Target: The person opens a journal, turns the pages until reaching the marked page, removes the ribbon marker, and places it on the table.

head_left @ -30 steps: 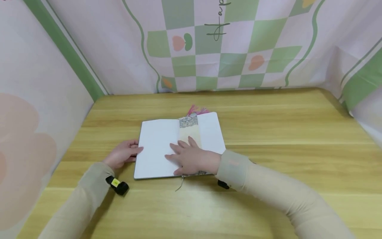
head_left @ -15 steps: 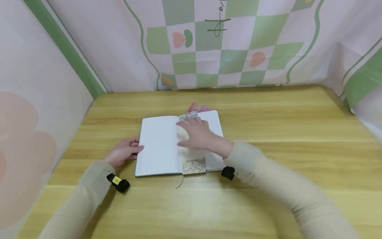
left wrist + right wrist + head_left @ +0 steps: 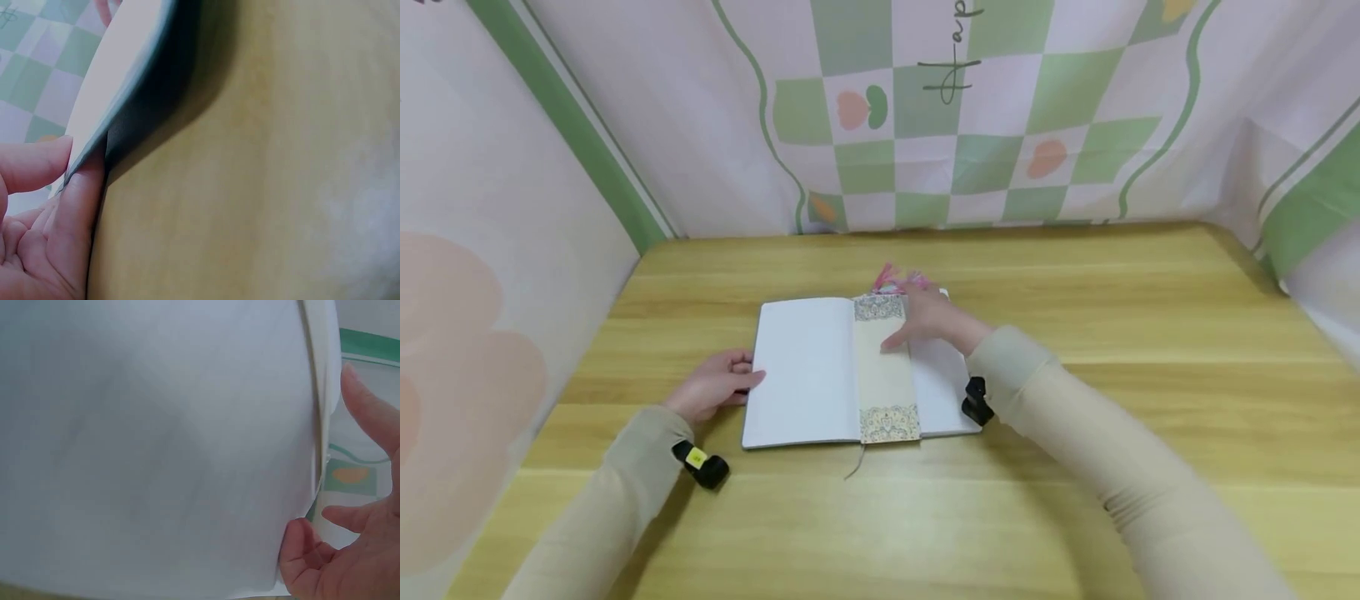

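Observation:
An open notebook (image 3: 805,375) with blank white pages lies on the table. Along its right page, beside the fold, runs a cream bookmark (image 3: 883,375) with patterned ends and a pink tassel (image 3: 889,273) past the top edge. My left hand (image 3: 715,385) pinches the notebook's left edge; in the left wrist view the thumb is on the page and a finger is under the dark cover (image 3: 140,122). My right hand (image 3: 936,317) reaches over the upper right page, fingertips near the tassel. The right wrist view shows its thumb (image 3: 369,412) apart from the fingers, which touch the page edge.
The wooden table (image 3: 1112,333) spreads out around the notebook. A thin ribbon (image 3: 855,462) hangs from the notebook's lower edge. Behind the table hangs a green-and-white checked curtain (image 3: 925,167). Black cameras (image 3: 700,464) are strapped to both wrists.
My right hand has lifted from the bookmark's lower part and moved up and right to the notebook's top edge, uncovering most of the bookmark. My left hand keeps its hold.

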Available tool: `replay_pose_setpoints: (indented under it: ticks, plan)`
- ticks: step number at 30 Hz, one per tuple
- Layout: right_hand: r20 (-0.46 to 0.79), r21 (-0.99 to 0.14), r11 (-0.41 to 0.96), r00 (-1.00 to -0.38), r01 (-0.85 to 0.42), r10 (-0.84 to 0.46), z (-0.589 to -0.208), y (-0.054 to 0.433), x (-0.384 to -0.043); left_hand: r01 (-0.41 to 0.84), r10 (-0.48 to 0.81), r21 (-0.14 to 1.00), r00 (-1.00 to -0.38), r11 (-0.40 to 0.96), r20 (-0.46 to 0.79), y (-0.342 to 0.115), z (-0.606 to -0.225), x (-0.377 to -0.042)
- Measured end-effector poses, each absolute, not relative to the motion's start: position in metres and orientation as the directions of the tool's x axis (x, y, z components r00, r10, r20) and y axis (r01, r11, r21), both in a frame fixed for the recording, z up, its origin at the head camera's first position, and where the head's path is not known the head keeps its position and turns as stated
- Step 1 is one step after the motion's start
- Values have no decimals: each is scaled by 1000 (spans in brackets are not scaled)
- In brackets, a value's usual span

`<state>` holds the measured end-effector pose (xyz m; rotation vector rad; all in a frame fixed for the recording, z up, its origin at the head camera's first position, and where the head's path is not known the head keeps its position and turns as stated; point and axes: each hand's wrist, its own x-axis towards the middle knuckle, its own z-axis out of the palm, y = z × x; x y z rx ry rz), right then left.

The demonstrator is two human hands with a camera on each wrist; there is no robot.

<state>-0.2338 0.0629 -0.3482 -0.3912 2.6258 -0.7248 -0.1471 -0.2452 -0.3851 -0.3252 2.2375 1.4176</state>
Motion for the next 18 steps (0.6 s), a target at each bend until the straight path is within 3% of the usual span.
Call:
replay_pose_setpoints:
  ticks: [6, 18]
  plan:
    - [-326, -420, 886, -878, -198, -351, -353, 62, -237, -436, 39, 784, -864, 443, -503, -245, -387, -147]
    - [-300, -390, 893, -887, -222, -351, -358, 61, -240, -452, 28, 768, -854, 453, -519, -246, -389, -151]
